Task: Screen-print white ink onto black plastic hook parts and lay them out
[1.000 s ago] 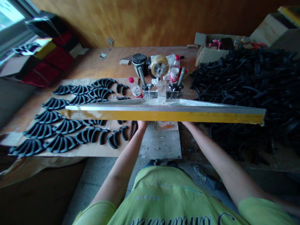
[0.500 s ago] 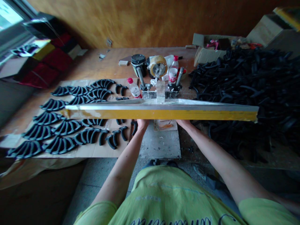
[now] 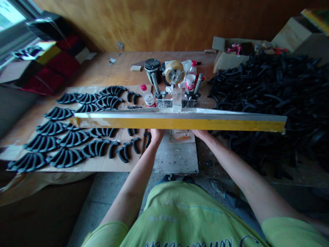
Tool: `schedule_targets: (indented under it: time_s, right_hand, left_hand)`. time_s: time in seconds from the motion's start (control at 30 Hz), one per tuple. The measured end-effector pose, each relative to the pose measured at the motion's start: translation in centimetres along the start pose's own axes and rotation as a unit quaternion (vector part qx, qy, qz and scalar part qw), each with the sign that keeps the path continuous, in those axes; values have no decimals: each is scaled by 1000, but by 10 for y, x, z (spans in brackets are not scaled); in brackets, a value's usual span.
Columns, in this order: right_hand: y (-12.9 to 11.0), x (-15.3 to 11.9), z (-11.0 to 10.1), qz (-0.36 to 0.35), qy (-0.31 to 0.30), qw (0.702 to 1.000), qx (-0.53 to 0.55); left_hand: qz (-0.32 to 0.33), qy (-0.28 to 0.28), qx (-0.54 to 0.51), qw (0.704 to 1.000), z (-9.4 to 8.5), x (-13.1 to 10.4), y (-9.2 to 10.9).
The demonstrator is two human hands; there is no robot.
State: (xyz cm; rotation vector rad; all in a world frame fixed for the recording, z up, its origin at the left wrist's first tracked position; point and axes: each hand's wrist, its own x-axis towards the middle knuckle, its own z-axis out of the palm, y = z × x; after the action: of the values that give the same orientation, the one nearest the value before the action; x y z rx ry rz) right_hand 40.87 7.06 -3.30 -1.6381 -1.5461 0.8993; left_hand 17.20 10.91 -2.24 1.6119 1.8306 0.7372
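Observation:
A wide frame (image 3: 180,124), metal along its top edge with a yellow band below, stands raised and is seen nearly edge-on across the middle of the head view. Below its left-centre part is my left hand (image 3: 157,133), with its fingers hidden behind the yellow edge. My right hand (image 3: 201,133) reaches in under the same edge from the right, its fingers covered too. Between the two wrists lies a flat plate (image 3: 176,157) with a small pale block (image 3: 172,137) on it. Behind the frame is a metal clamp (image 3: 168,103) with two upright grey handles.
Curved black plastic pieces (image 3: 68,157) lie in rows on cardboard (image 3: 97,166) at left. A large heap of black pieces (image 3: 272,92) covers the right side. Behind stand a red-capped bottle (image 3: 147,97), a dark tub (image 3: 152,70), a tape roll (image 3: 174,72) and an open carton (image 3: 230,61).
Both hands stay behind the frame's lower edge, with only slight movement. The frame appears a little farther right and higher in view; the rows and heap look the same.

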Motion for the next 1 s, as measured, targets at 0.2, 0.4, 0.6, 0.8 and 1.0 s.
schedule_targets:
  time_s: [0.2, 0.4, 0.6, 0.8, 1.0]
  right_hand:
    - [1, 10, 5, 5, 1, 1000, 17]
    - [0, 15, 6, 35, -11, 997, 66]
    - [-6, 15, 0, 74, -24, 988, 133]
    - [-11, 17, 1, 108, -23, 971, 213]
    - [-11, 19, 4, 86, -35, 989, 112]
  left_hand:
    - [30, -1, 24, 999, -4, -1, 4]
    - [60, -2, 36, 998, -9, 2, 5]
    - [70, -21, 57, 996, -9, 8, 3]
    - [93, -42, 90, 991, -11, 10, 4]
    - [92, -92, 186, 974, -12, 13, 15]
